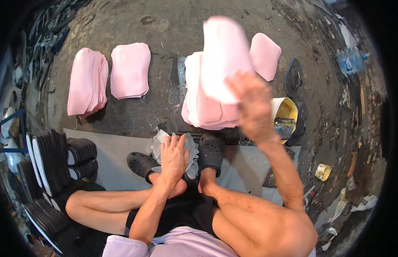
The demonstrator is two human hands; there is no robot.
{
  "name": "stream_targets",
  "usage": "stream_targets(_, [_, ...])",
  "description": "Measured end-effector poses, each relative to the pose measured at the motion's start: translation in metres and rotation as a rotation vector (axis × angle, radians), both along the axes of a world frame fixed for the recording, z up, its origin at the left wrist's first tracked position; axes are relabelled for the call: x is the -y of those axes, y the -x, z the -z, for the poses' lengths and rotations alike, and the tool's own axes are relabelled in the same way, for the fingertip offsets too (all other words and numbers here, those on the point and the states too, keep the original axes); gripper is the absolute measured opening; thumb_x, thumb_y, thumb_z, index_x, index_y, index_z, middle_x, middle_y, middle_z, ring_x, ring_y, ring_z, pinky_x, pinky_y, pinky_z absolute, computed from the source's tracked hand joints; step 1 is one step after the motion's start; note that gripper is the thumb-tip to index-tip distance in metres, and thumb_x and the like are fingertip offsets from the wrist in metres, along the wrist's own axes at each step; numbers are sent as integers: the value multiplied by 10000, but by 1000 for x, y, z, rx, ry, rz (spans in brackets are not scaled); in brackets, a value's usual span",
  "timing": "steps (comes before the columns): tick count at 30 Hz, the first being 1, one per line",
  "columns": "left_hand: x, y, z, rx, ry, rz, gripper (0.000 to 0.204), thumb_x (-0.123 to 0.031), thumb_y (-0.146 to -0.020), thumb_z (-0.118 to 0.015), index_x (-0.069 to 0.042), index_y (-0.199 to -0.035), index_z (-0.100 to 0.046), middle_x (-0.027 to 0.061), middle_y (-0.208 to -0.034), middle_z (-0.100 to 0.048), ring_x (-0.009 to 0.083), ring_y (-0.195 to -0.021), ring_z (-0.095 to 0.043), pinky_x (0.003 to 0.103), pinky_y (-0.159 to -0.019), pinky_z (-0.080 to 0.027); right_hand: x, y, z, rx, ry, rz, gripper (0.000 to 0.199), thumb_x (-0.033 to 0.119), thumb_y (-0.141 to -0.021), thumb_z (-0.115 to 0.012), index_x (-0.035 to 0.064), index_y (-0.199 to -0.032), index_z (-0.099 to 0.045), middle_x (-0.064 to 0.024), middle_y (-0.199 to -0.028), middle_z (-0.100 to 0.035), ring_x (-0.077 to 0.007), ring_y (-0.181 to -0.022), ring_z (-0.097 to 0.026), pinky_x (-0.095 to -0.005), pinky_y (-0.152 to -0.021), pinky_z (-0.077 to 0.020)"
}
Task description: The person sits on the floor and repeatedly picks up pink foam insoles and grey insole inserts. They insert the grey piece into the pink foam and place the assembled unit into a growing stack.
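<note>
Pale shirt (190, 242), pink sheet (224, 51) partly under right hand (250, 103)

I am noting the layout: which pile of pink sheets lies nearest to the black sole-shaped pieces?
The leftmost pile, just beyond those black sole-shaped pieces. The other pink sheets, including the one at the right hand, are farther right.

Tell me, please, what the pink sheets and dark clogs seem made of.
The pink sheets look like matte foam or rubber, judging by their smooth, even colour and thin edges. The dark clogs seem dull moulded foam or plastic, given their round holes.
</note>
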State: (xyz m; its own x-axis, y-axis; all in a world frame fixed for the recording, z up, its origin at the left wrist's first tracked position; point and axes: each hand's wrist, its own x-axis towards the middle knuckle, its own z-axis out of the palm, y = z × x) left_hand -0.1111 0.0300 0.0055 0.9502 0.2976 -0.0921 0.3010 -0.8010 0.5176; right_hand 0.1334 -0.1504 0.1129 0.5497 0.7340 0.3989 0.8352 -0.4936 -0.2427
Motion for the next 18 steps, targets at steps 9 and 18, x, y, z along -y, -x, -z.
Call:
stream_targets(9, [5,11,22,-90,146,-70,402,-10,-941,-766,-10,-1342,-731,214,-1125,-692,442,-1087,-654,545,-970,-533,10,30,80,-159,234,-87,567,107,-995,-734,147,-1559,-681,-156,-1549,-687,-368,-1485,-599,-583,-1245,-449])
stream_targets(18, [-26,9,-13,-125,565,-263,173,-68,-1057,-728,19,-1206,-706,186,-949,-750,269,-810,-714,421,-736,-564,0,-48,-3,-735,-192,340,378,264,-1194,-627,22,-1464,-735,-237,-1100,-847,-248,-995,-824,-428,-877,-617])
